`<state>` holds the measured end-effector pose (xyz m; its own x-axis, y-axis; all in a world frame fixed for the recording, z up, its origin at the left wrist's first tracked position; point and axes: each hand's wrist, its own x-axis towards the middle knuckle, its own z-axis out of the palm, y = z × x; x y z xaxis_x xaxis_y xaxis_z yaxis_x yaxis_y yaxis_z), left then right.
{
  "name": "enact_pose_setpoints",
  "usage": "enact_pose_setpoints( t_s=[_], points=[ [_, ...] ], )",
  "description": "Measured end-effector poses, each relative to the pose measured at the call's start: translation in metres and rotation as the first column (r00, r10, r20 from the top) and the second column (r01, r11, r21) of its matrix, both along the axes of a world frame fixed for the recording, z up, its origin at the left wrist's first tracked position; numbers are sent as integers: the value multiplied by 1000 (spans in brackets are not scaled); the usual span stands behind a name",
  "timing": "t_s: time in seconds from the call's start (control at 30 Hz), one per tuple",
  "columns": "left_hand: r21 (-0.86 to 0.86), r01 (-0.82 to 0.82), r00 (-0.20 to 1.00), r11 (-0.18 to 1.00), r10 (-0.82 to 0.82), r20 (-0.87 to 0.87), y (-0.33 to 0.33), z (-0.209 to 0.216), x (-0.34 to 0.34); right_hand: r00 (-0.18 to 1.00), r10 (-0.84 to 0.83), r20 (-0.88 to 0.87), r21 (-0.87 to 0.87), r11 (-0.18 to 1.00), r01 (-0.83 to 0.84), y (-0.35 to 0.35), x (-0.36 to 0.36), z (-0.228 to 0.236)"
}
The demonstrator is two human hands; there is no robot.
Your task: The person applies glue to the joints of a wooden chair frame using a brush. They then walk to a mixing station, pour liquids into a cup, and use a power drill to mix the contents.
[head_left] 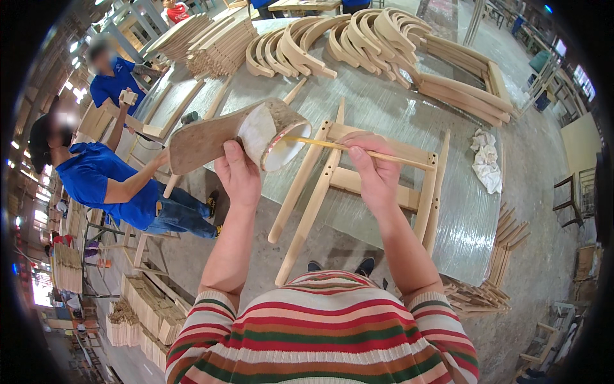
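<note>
Leftmost, we note a board (199, 142) gripped in the left hand (240, 174), a white cup (254, 131) at its right end, mouth facing right. From that mouth we trace a stick (314, 143) to the right hand (376, 168), which pinches it over a wooden frame (307, 238); rag (487, 163) farther right.

Red-and-green striped knit top (326, 326)

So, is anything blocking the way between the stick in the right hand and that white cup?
Nothing visible is: the white cup opens toward the right hand, and the thin stick appears to reach inside its rim. The wooden frame lies below.
</note>
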<state>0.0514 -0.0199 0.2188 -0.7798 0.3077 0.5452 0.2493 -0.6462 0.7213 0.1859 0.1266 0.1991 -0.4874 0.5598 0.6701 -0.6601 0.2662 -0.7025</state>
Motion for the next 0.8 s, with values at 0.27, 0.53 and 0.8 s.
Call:
enact_pose_setpoints(
  t_s=[0.27, 0.53, 0.8],
  points=[
    [-18, -131, 989, 991, 129, -76, 14, -9, -1, 993, -116, 15, -240, 964, 117, -15, -6, -14],
    [-230, -143, 987, 963, 154, 33, 35, -56, -10, 988, 71, 140, -685, 727, 45, -19, -26, -60],
    [-220, 33, 889, 975, 72, 453, 38, -81, -2, 924, 272, 269, -872, 477, 114, -1, -18, -79]
  ],
)
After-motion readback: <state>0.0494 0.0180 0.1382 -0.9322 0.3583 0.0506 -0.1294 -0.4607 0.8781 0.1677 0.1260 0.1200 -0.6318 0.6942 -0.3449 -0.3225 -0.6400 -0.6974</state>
